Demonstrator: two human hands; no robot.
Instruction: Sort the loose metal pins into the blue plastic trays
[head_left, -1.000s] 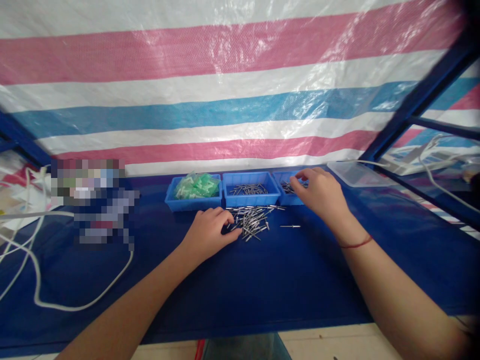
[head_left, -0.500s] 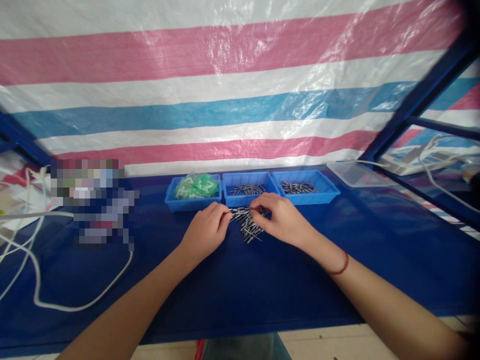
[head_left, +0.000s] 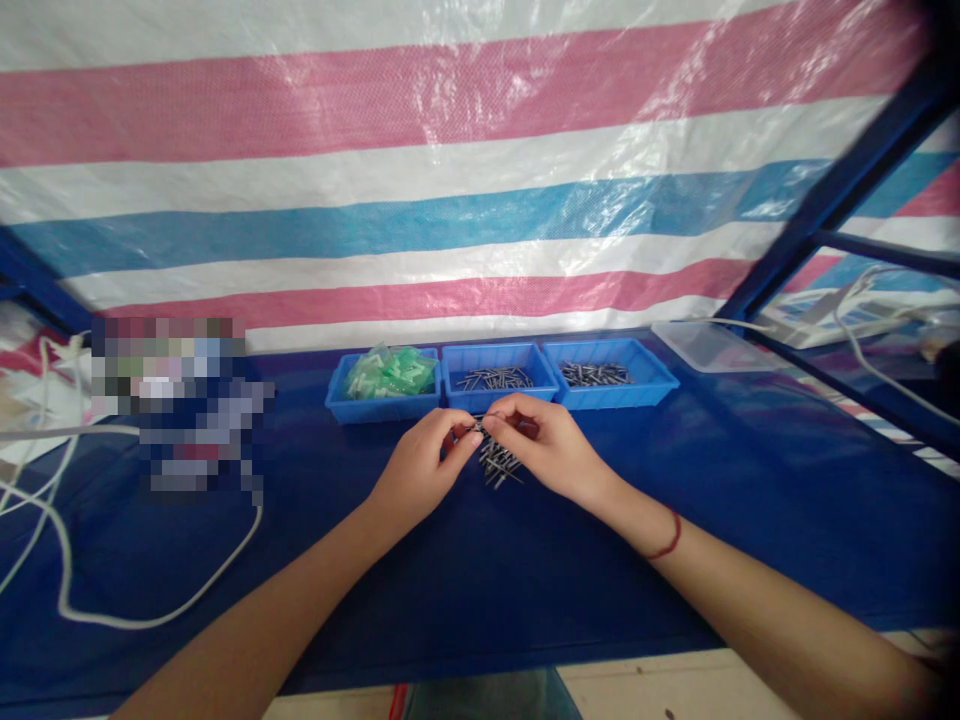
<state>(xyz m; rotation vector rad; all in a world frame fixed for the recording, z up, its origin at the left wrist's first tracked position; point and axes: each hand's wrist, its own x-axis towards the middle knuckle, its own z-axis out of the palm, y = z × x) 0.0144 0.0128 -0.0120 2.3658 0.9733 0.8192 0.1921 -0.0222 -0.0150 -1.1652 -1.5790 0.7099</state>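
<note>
In the middle of the blue table (head_left: pixel 525 590), slim metal rods (head_left: pixel 499 465) lie in a loose pile, some silver and some dark; their exact kind is too small to make out. My left hand (head_left: pixel 427 455) is at the pile's left edge, thumb and fingertips pinched on a thin metal rod (head_left: pixel 477 427). From the right, my right hand (head_left: pixel 551 445) reaches over the pile with its fingers closed in a pinch close to the left fingertips. What the right fingertips grip is mostly hidden. Both hands cover the pile's upper part.
Behind the hands stand three blue bins: the left bin (head_left: pixel 382 410) with green-and-white bagged pieces (head_left: pixel 394 372), the middle bin (head_left: pixel 499 355) and right bin (head_left: pixel 645 385) with metal rods. A clear plastic lid (head_left: pixel 712 347) lies back right. White cables (head_left: pixel 150 622) loop at left.
My hands have come closer together, so their fingertips nearly meet over the pile. My right hand has moved left, my left hand slightly right. The bins have not moved.
</note>
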